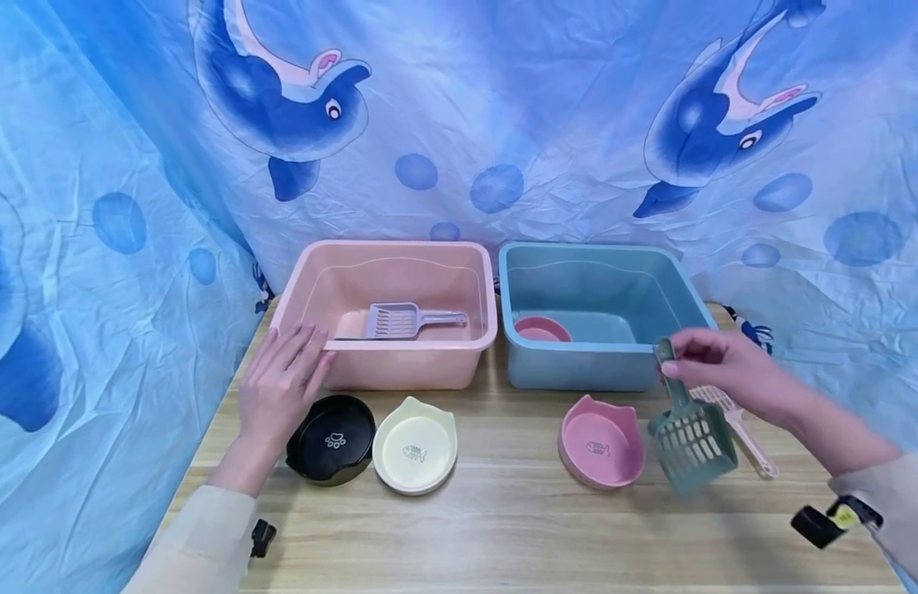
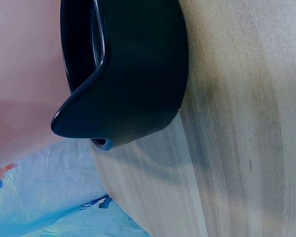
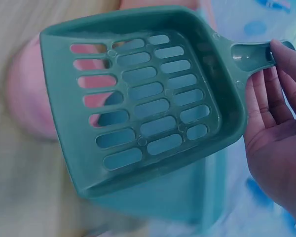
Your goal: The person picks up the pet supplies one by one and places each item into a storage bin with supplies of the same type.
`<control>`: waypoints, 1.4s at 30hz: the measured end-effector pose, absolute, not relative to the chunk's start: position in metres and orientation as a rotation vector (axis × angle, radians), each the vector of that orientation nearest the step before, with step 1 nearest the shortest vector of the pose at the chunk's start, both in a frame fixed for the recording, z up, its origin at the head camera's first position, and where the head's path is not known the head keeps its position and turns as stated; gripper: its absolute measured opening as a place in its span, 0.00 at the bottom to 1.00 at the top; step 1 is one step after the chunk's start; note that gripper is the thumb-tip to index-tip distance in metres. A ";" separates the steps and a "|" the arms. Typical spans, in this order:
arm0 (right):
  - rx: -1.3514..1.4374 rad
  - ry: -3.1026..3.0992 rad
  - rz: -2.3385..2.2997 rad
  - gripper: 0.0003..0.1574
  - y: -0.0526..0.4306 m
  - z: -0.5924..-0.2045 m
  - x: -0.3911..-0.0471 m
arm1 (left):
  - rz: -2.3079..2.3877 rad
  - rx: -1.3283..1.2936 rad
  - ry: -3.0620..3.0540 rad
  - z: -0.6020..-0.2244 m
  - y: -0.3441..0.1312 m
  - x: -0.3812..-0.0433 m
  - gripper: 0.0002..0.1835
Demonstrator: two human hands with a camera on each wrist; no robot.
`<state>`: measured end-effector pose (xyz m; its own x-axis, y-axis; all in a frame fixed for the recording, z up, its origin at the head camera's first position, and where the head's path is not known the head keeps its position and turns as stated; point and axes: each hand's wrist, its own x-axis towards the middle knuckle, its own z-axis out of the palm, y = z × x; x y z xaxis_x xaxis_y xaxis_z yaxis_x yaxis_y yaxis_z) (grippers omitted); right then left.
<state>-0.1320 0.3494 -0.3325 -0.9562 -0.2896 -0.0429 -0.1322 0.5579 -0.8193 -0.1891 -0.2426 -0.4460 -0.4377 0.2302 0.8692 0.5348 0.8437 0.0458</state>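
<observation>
My right hand [image 1: 714, 363] grips a green slotted litter scoop [image 1: 692, 441] by its handle, with the scoop's basket hanging down in front of the blue litter box [image 1: 577, 369]. In the right wrist view the thumb lies along the handle of the scoop [image 3: 143, 98]. My left hand [image 1: 280, 375] rests at the front left rim of the pink litter box [image 1: 399, 369], its fingers fairly straight. Inside that box lies a pale purple litter scoop [image 1: 407, 320]. Just below the left hand stands a black bowl [image 1: 332, 439], seen close in the left wrist view.
A cream cat-eared bowl [image 1: 414, 450] stands beside the black one. A pink cat-eared bowl [image 1: 601, 445] is left of the green scoop, and a pale pink scoop [image 1: 751, 441] lies partly behind it. Another pink bowl [image 1: 542, 328] sits inside the blue box. A printed blue curtain [image 1: 459, 124] hangs behind.
</observation>
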 end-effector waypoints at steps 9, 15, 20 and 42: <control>-0.508 2.523 -1.478 0.07 0.274 -0.270 -0.195 | -0.390 -0.564 -2.020 -0.449 -0.245 -0.190 0.21; -0.550 2.554 -1.429 0.09 0.217 -0.235 -0.242 | -0.386 -0.568 -2.007 -0.449 -0.244 -0.191 0.21; -0.576 2.499 -1.369 0.15 0.168 -0.216 -0.281 | -0.391 -0.570 -1.999 -0.449 -0.243 -0.192 0.21; -0.731 2.273 -1.371 0.06 0.027 -0.278 -0.373 | -0.373 -0.550 -2.029 -0.450 -0.243 -0.189 0.21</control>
